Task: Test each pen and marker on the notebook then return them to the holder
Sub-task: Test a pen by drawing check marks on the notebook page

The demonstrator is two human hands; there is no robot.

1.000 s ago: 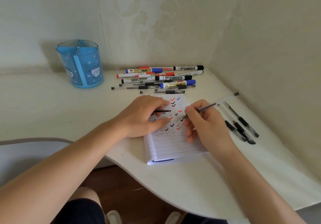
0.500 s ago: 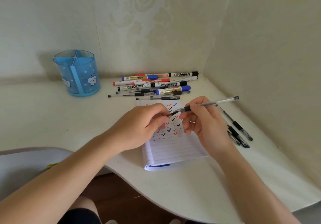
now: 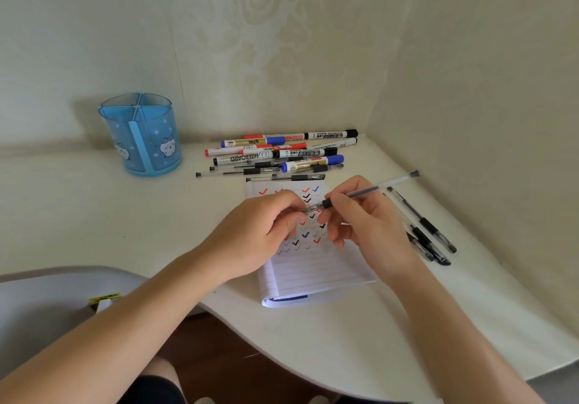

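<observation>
I am gripping the gel pen (image 3: 363, 192) in my right hand (image 3: 369, 225), its long axis running from the tail at upper right leftward. My left hand (image 3: 266, 231) is pinching its tip end, above the notebook (image 3: 313, 272).

- Black-capped marker (image 3: 332, 135), farthest back beyond the right hand (image 3: 366, 225) — barrel printed "WHITEBOARD MARKER".
- Second marker (image 3: 247, 156), beyond the left hand (image 3: 260, 234) — large "WHITEBOARD", upside down from this view.
- Notebook page (image 3: 313, 275), under both hands: tick marks (image 3: 305, 235) in red, black and blue.
- Remaining barrel labels: too small to read.
</observation>
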